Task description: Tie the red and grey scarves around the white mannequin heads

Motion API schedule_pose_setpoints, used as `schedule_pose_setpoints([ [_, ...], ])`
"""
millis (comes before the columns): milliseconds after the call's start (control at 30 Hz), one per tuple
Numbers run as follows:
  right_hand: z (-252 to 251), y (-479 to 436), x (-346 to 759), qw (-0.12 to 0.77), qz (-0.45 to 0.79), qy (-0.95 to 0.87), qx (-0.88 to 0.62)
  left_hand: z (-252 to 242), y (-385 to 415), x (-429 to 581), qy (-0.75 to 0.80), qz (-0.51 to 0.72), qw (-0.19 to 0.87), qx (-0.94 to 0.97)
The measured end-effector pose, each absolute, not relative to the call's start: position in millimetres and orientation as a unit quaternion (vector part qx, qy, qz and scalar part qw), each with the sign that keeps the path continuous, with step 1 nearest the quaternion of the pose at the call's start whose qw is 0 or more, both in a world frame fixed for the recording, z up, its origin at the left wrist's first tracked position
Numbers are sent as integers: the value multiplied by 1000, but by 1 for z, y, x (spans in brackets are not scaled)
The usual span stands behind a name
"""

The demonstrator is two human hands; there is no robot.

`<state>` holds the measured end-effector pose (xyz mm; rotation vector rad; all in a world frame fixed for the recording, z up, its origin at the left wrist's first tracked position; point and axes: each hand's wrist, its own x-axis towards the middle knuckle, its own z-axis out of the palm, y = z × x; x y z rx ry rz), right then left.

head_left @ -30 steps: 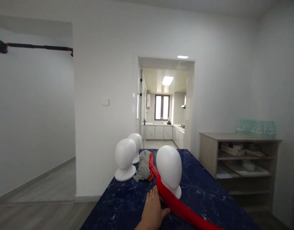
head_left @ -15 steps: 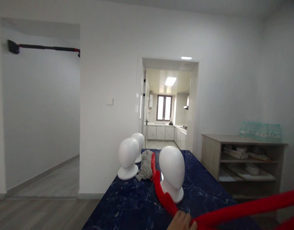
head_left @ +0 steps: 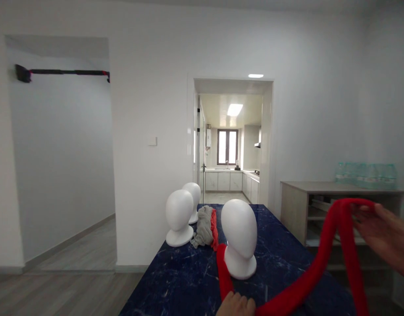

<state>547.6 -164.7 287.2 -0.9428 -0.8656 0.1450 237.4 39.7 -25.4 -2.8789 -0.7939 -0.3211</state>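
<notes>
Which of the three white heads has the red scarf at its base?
The nearest head, alone on the right; the red scarf runs past its base. The two farther heads stand left of the grey cloth.

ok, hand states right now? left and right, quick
Left hand: closed on the red scarf, low in frame.
Right hand: raised, fingers holding the scarf's loop.
</notes>
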Motion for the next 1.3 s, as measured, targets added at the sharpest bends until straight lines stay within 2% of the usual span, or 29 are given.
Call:
schedule_pose_setpoints([
  [67, 286, -148, 534, 807, 149, -407, -401, -3, 38, 217, -305, -59, -1, -951],
  [167, 286, -139, 497, 807, 221, -426, -344, 36, 29, 186, -320, -68, -134, -935],
  [433, 292, -115, 413, 745, 400, -458, -275, 150, -4, 166, -208, -321, -499, -778],
  [533, 283, -100, 394, 688, 436, -481, -324, 196, -18, 181, -104, -344, -580, -731],
  [600, 277, -94, 385, 652, 458, -514, -319, 222, -25, 189, -69, -312, -624, -713],
  [833, 267, -100, 391, 575, 540, -571, -228, 282, -25, 177, -53, -161, -699, -695],
  [933, 253, -99, 395, 524, 563, -583, -263, 311, -22, 165, -4, -190, -714, -674],
  [1100, 232, -85, 374, 469, 543, -627, -304, 368, -25, 159, 27, -268, -677, -685],
  [1300, 225, -65, 337, 363, 520, -689, -352, 423, -40, 172, 75, -323, -641, -692],
])
